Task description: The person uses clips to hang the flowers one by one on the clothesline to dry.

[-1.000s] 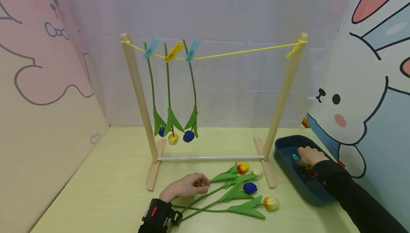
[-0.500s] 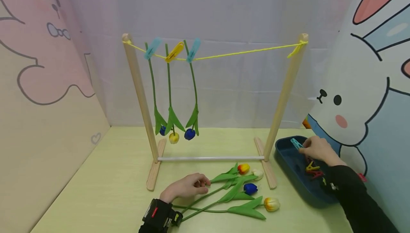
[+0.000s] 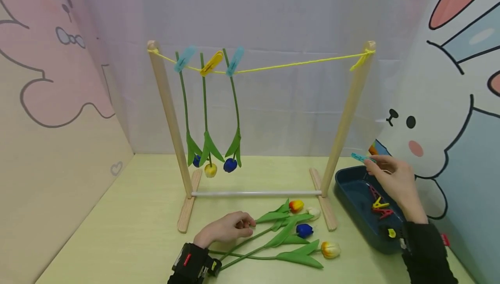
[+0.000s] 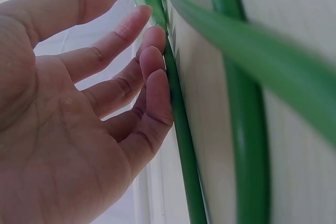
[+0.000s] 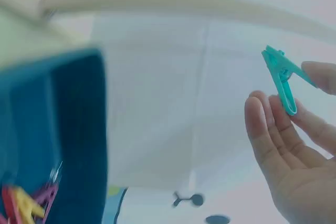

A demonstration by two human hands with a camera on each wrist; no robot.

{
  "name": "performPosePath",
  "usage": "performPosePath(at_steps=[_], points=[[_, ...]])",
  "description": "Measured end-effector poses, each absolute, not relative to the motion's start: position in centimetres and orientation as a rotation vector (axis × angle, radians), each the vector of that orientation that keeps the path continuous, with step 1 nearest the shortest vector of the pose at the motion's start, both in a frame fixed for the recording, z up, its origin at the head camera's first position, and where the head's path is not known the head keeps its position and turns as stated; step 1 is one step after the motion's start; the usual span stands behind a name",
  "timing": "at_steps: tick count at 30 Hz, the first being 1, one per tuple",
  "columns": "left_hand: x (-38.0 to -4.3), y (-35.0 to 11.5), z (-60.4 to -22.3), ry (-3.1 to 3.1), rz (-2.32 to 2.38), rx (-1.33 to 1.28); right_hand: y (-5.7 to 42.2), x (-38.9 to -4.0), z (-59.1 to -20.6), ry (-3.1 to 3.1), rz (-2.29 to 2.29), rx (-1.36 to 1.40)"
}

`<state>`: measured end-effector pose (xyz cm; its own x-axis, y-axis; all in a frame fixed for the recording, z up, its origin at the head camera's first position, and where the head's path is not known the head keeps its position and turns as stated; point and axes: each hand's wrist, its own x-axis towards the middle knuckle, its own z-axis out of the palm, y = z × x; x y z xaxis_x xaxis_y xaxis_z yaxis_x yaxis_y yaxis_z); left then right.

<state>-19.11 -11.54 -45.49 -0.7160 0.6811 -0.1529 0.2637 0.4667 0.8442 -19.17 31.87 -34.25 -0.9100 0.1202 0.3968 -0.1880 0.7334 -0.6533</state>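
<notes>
Between thumb and fingers, my right hand (image 3: 396, 184) pinches a light blue clothespin (image 3: 361, 158), held above the far part of the dark blue tub. In the right wrist view the clothespin (image 5: 286, 85) has one handle under the thumb and the other against a finger. My left hand (image 3: 224, 228) rests on the table by the artificial tulips' stems. Its fingers are loosely bent around nothing, some touching a green stem (image 4: 184, 150), with the thumb apart. Lying there are an orange-yellow tulip (image 3: 296, 206), a white one (image 3: 313, 213), a blue one (image 3: 304, 231) and a cream-yellow one (image 3: 330, 249).
A wooden rack (image 3: 343, 119) carries a yellow string (image 3: 289, 64). Three tulips hang head down at its left, clipped by two light blue clothespins and a yellow clothespin (image 3: 212, 63). The tub (image 3: 351, 206) at right holds red and yellow clothespins (image 3: 379, 203).
My right hand has come up out of the tub with a light blue clothespin, rising over the tub's far part. My left hand has stayed in place by the stems.
</notes>
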Motion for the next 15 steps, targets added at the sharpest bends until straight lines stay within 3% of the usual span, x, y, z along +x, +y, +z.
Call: performPosePath(at_steps=[15], points=[[-19.1,-11.7,-45.5,2.309,1.14,0.838,23.2,-18.6,-36.3,-2.058,1.432,0.235]])
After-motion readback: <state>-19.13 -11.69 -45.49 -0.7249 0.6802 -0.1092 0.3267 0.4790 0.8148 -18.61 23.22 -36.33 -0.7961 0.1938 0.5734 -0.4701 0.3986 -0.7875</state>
